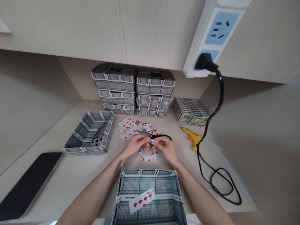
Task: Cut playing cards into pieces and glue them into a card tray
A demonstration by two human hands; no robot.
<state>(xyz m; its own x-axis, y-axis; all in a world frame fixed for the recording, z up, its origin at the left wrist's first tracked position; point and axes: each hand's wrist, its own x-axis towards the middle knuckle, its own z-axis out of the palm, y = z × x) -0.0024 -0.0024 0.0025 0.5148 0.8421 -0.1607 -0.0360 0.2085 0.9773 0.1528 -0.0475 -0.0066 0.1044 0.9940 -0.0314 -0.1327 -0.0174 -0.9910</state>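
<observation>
Over the middle of the desk, my left hand (136, 144) and my right hand (167, 149) pinch a small piece of playing card (154, 141) between their fingertips. Part of it is covered by the fingers. Just behind them lie scissors (161, 136) with black handles, on top of loose cards (127, 124). Cut card pieces, one a six of diamonds (146, 158), rest below the hands. Closest to me, between my forearms, stands an open box made of playing cards (161, 182). A cut strip of a diamonds card (142, 200) lies inside it.
Left stands another card box (85, 150) with cards inside; nearer lies a dark flat device (28, 187). Card boxes (117, 84) are stacked at the back, beside packed decks (191, 111). A yellow glue gun (193, 137) lies right, near a hanging black cable (220, 97) from a power strip (211, 37).
</observation>
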